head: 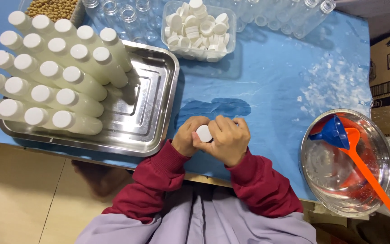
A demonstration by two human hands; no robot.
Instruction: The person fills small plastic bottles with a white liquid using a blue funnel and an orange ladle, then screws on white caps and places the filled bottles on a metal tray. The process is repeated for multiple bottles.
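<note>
1. Left hand (187, 135) and right hand (227, 139) both clamp around a white bottle cap (204, 133).
2. Cap sits just right of the steel tray (152, 108).
3. Tray holds capped white bottles (64, 77).

Bright, even overhead light; glare flashes off the steel tray (152, 108) left of centre and the bowl (380, 149) lower right. Soft shadows, sharp focus, slight wide-angle bending at the edges.

Bare blue table (271, 86) lies open ahead of the hands. The steel tray (152, 122) of bottles (59, 77) blocks the left; the bowl (346, 162), seemingly wet, crowds the right.
</note>
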